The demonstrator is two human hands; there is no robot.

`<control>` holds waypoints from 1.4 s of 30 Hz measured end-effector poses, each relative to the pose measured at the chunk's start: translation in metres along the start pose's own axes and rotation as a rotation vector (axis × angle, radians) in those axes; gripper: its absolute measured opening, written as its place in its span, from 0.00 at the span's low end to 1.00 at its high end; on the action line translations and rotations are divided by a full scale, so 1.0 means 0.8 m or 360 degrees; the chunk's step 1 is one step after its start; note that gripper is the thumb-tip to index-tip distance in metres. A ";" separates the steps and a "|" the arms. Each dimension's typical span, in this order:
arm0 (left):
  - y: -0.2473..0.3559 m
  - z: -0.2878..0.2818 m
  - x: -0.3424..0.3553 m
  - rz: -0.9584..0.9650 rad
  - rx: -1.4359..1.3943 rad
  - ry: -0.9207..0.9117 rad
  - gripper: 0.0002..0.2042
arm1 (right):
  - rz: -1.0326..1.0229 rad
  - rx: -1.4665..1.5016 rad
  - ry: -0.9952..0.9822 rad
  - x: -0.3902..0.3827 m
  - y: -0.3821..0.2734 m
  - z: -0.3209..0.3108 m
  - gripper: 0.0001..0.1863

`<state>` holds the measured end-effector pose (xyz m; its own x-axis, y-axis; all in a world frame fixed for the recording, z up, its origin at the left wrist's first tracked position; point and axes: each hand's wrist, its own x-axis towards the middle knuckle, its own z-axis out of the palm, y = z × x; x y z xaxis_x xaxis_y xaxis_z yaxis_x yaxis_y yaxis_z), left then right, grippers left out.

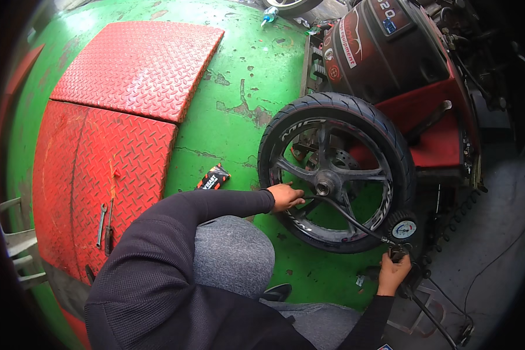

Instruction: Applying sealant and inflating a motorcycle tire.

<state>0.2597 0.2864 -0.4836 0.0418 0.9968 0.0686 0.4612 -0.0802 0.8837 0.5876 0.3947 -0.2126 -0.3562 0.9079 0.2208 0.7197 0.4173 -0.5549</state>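
A black motorcycle wheel (pixel 324 183) with a tyre and spoked rim leans against a red and black machine (pixel 367 46). My left hand (pixel 284 197) is at the left side of the rim, fingers curled on the end of a black air hose (pixel 347 213), which crosses in front of the hub. The connection under those fingers is hidden. My right hand (pixel 394 271), below the tyre at lower right, grips a tyre inflator (pixel 399 252) with a round dial gauge (pixel 402 229) on top. The hose runs into that inflator.
Two red checker-plate ramps (pixel 134 70) lie on the green floor at left, with a spanner (pixel 101 227) and screwdriver (pixel 109 230) on the nearer one. A dark packet (pixel 213 178) lies beside them. Cables and coiled hose (pixel 443 233) run along the right. Another wheel (pixel 289 6) is at the top.
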 end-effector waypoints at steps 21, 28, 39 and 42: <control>0.003 -0.003 0.001 -0.0030 0.0008 -0.0057 0.17 | 0.0001 0.0033 0.0000 0.002 0.002 0.001 0.05; -0.001 -0.001 -0.001 -0.0014 0.0035 -0.0035 0.18 | 0.0139 0.0019 0.0029 0.003 -0.022 0.007 0.05; 0.000 -0.001 0.000 -0.0028 0.0039 -0.0042 0.18 | 0.0141 0.0047 0.0034 0.005 -0.016 0.008 0.05; 0.000 -0.001 -0.001 -0.0031 0.0042 -0.0042 0.18 | 0.0150 0.0064 0.0028 0.004 -0.014 0.008 0.05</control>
<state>0.2591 0.2856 -0.4835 0.0558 0.9977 0.0390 0.4852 -0.0612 0.8722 0.5741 0.3928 -0.2107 -0.2771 0.9439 0.1797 0.7249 0.3282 -0.6056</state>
